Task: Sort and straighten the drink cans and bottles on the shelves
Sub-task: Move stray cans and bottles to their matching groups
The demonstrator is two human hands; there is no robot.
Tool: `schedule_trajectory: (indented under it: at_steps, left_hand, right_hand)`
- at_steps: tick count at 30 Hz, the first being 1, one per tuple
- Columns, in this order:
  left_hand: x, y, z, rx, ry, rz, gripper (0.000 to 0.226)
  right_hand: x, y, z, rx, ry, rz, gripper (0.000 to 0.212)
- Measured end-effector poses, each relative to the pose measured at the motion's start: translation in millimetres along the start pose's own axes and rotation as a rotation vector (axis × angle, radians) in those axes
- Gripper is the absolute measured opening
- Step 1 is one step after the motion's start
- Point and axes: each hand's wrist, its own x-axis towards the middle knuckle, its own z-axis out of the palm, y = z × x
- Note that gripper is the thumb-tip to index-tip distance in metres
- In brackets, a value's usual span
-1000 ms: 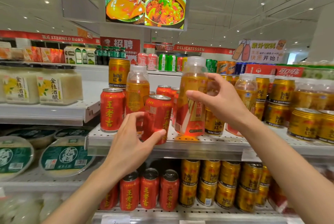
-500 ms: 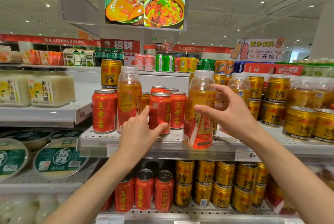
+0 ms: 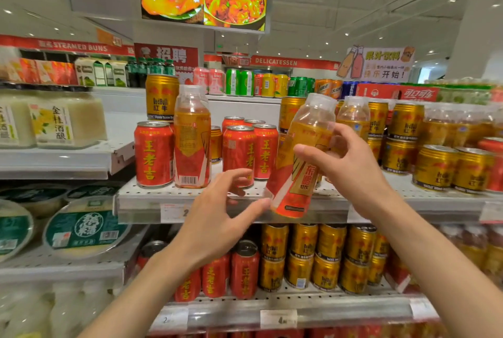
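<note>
A person's right hand (image 3: 344, 167) gripped an orange drink bottle (image 3: 300, 158) around its middle, thumb in front and fingers curled behind. The bottle was tilted, cap leaning right, its base hanging just past the front edge of the upper shelf (image 3: 152, 201). The left hand (image 3: 217, 224) was open with fingers spread, holding nothing, thumb reaching toward the bottle's base; whether it touched could not be told. On the shelf, near its left end, a red can (image 3: 153, 153) stood upright at the front edge beside a second orange bottle (image 3: 192, 137). More red cans (image 3: 239, 152) stood in a cluster behind the left hand. Gold cans (image 3: 435, 167) filled the shelf's right side.
</note>
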Motion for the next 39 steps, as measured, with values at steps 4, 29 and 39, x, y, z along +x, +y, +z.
schedule_trajectory:
  at_steps: [4, 29, 39]
  left_hand:
    - [-6.4, 5.4, 10.6, -0.124, -0.150, -0.006, 0.071]
    - [44.7, 160.6, 289.9, -0.179, -0.220, 0.000, 0.058]
    - [74.1, 180.3, 336.1, -0.157, -0.248, 0.039, 0.060]
  right_hand:
    - [-22.2, 7.1, 5.0, 0.128, 0.004, 0.106, 0.074]
    - [-5.7, 131.2, -300.2, 0.183, 0.008, 0.229, 0.064]
    - [14.3, 145.5, -349.8, 0.089, 0.020, 0.166, 0.058]
